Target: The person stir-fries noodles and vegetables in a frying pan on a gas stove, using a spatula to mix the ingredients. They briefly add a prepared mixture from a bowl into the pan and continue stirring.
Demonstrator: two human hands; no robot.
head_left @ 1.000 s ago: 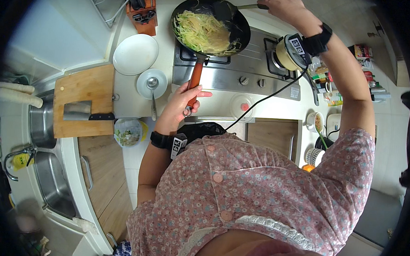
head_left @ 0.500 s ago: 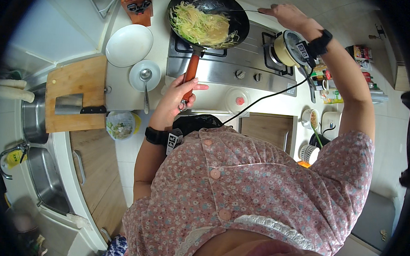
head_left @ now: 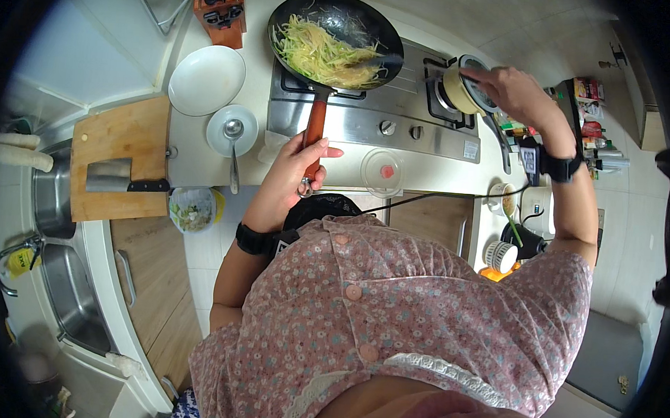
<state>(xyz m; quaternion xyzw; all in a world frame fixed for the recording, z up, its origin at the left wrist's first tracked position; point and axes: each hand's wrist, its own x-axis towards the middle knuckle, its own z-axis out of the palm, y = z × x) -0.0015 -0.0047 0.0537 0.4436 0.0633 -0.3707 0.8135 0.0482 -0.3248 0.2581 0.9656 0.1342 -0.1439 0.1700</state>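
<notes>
My left hand (head_left: 295, 170) is wrapped round the reddish-brown handle (head_left: 316, 126) of a black wok (head_left: 358, 23), its index finger stretched to the right. Pale green and yellowish shreds of vegetable (head_left: 319, 53) lie in the wok, mostly toward its left and near side. At the wok's right edge a dark spatula (head_left: 384, 59) dips among the shreds, smeared by motion. Its thin shaft runs right toward my right hand (head_left: 515, 97), whose fingers are closed on the handle end. That hand is over the lidded cream pot (head_left: 460, 91) on the right burner.
Left of the steel gas stove (head_left: 339, 119) are a white plate (head_left: 207, 80), a bowl (head_left: 219, 122) with a spoon (head_left: 235, 141), and a knife block (head_left: 222, 17). A cleaver (head_left: 119, 176) lies on the cutting board (head_left: 121, 132) by the sink (head_left: 77, 287). A round clear lid (head_left: 377, 182) sits near the counter's front edge.
My right hand has come nearer and to the right, drawing the spatula from the wok's far side to its right edge. My left hand keeps its grip on the wok handle.
</notes>
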